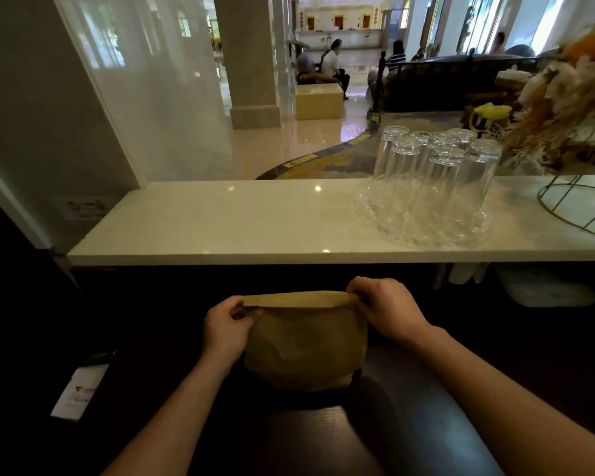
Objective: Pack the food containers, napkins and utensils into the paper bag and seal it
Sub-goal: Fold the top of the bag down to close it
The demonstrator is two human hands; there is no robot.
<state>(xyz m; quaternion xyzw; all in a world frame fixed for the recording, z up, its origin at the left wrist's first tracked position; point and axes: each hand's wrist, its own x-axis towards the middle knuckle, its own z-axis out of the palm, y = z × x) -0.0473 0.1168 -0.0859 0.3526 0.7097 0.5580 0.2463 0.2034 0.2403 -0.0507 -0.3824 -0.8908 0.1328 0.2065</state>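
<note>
A brown paper bag [304, 348] stands upright on the dark table in front of me. Its top edge is folded over into a flat roll. My left hand [227, 329] pinches the left end of that roll, and my right hand [387, 309] grips the right end. The bag bulges, and its contents are hidden. No food containers, napkins or utensils show outside it.
A white marble counter [220, 225] runs across behind the bag. On its right side a glass tray [423, 218] holds several upturned glasses, next to a wire stand [577, 207] with dried flowers. A white card [79, 393] lies at the table's left. People sit in the lobby beyond.
</note>
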